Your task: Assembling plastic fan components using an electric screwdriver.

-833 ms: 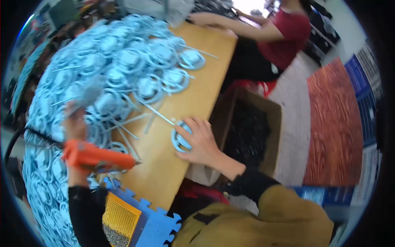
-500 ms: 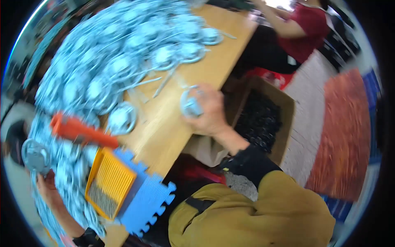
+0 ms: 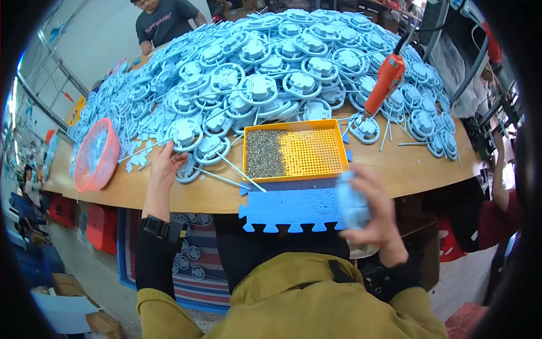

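Note:
My right hand grips a light-blue round plastic part, smeared by motion, near the right end of the blue foam mat. On the left, my left hand is at the front edge of the heap, palm turned inward and fingers apart. Its fingertips come up to the rim of a light-blue ring-shaped part with a thin stick; no firm hold shows. Between my hands stands a yellow tray, with small metal screws in its left half.
A large heap of light-blue parts covers the wooden table. An orange power screwdriver hangs over the heap's right side. At left stands a pink basket. One person is across the table; another person's arm is at right.
The view has swung left to face the table. My right hand has brought its part from the table's right side to the mat. My left hand no longer holds up a round part.

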`<state>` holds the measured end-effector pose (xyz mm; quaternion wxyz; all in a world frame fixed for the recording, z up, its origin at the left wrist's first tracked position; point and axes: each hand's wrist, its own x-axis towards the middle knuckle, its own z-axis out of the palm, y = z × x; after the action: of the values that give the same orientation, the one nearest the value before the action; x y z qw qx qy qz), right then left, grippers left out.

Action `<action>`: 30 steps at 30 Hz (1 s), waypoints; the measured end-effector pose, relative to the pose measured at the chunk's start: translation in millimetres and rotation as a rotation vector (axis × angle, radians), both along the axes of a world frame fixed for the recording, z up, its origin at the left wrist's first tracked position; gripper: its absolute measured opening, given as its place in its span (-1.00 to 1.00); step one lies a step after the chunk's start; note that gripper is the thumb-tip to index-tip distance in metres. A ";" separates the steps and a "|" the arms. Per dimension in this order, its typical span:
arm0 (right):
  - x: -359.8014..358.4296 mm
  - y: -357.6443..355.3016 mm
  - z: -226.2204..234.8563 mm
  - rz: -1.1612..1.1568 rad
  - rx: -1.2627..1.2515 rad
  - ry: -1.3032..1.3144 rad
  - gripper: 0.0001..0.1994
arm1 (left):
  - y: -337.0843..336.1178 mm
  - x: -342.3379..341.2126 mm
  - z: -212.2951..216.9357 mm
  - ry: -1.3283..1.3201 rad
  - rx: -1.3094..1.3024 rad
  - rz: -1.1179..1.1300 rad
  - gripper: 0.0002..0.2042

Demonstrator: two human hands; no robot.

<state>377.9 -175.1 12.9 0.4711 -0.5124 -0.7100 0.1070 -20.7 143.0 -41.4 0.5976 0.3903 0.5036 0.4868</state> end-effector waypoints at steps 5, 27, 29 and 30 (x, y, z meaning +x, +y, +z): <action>-69.0 57.8 -21.0 0.415 -0.118 -0.363 -0.23 | -1.1 4.5 -5.7 -0.145 0.069 0.031 -0.72; 173.2 28.8 21.0 -0.726 0.297 0.048 -0.25 | -150.5 105.8 33.7 1.121 1.238 -0.548 -0.29; 193.9 51.3 9.0 -0.390 0.116 0.498 -0.36 | -182.4 138.0 28.1 1.004 1.171 -0.659 -0.28; 188.2 69.2 1.0 -0.356 0.089 0.592 -0.39 | -193.8 149.3 22.4 1.026 1.138 -0.672 -0.29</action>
<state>566.2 -105.8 13.9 0.6897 -0.5539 -0.4460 0.1363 128.6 -50.8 -19.0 0.1192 0.9349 0.2473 0.2247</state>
